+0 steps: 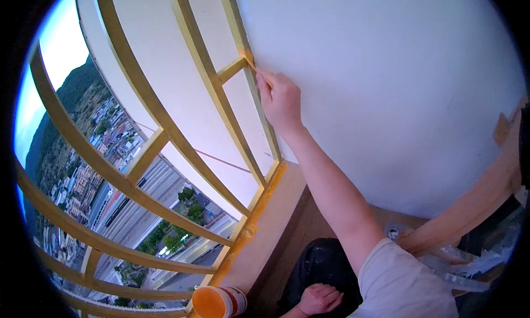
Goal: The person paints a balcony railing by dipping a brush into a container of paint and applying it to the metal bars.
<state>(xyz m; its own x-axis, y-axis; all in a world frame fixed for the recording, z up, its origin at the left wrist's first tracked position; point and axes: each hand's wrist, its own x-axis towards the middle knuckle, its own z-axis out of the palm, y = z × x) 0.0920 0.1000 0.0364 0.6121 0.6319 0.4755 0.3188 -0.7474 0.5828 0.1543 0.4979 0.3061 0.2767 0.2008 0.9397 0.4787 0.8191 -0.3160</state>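
My right hand is closed around a thin brush, mostly hidden by the fingers. The brush's tip meets the yellow railing where a short crossbar joins the upright beside the wall, and orange colour shows at that joint. Low in the view, my left hand rests with curled fingers on my dark-clothed knee; whether it holds anything is hidden. An open cup of orange paint stands at the bottom, left of my left hand, by the railing's foot.
A pale wall rises on the right. Orange paint marks the ledge along the railing's base. Wooden boards and clear plastic lie at the right. Beyond the bars are buildings, tracks and hills far below.
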